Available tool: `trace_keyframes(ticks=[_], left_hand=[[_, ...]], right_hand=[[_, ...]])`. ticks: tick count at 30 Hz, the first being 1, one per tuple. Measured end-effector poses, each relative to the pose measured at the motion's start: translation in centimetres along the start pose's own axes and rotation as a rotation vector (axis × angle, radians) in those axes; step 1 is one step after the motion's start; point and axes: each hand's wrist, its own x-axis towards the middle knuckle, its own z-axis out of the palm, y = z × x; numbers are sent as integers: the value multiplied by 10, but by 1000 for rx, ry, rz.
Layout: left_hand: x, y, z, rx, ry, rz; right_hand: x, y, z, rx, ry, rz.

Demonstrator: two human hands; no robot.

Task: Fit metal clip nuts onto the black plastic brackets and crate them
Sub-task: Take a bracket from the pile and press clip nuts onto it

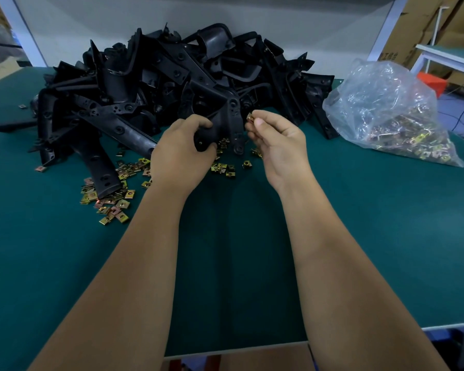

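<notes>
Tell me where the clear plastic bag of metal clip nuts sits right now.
In the head view, the clear plastic bag of metal clip nuts lies on the green table at the far right, beside the heap of black plastic brackets.

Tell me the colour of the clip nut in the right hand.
Brassy gold; the clip nut pinched by the right hand shows in the head view.

green table [359,236], cardboard boxes [423,25], white wall [252,14]

left hand [181,153]: grip curled round bracket [220,124] | right hand [277,141]: grip pinching clip nut [250,118]
</notes>
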Motion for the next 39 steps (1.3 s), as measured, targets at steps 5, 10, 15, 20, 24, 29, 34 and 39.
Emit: trace_keyframes(ticks=[5,10,15,20,24,29,34,39], left_hand=[[0,0,-1,-23,1,22],[0,0,-1,-34,4,22],[0,-1,-1,-47,-7,43],[2,-4,1,-87,-26,22],[2,-5,1,-101,-34,21],[3,-5,2,-141,-67,-3],[4,-5,2,-152,-53,-37],[4,-5,1,-158,-36,-48]], right_hand=[[0,-2,-1,-12,13,4],[0,-2,-1,-65,8,28],[1,-2,-2,-76,27,33],[2,-1,-2,-24,54,53],[2,-2,-2,17,69,67],[0,-1,3,-33,66,48],[-1,0,5,33,66,64],[0,1,5,192,116,132]])
